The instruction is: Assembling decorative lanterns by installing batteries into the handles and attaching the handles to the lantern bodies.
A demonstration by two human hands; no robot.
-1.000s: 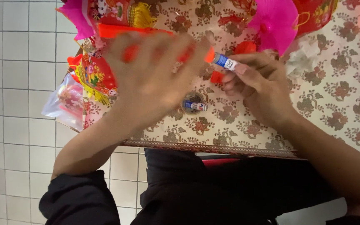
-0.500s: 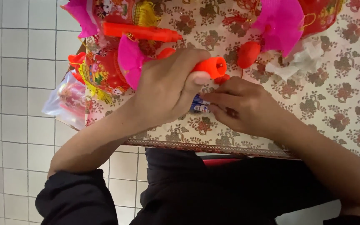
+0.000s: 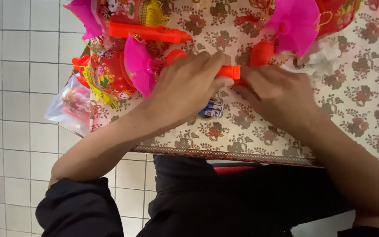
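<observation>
My left hand [image 3: 185, 87] clamps the orange handle [image 3: 228, 71]; my right hand [image 3: 277, 94], fingers curled together, touches its end above the small batteries [image 3: 211, 109].

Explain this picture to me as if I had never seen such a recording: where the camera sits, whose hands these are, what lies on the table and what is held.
The one picture comes from a camera worn on a person's head, looking down at their own two bare hands over a table with a floral cloth. The left hand grips an orange plastic handle, and the right hand meets its end. Whether the right hand pinches anything is hidden. A small blue and white battery lies below the hands. Around them lie red and pink paper lanterns, another orange handle, pink paper fans and a clear plastic bag at the table's edge.
</observation>
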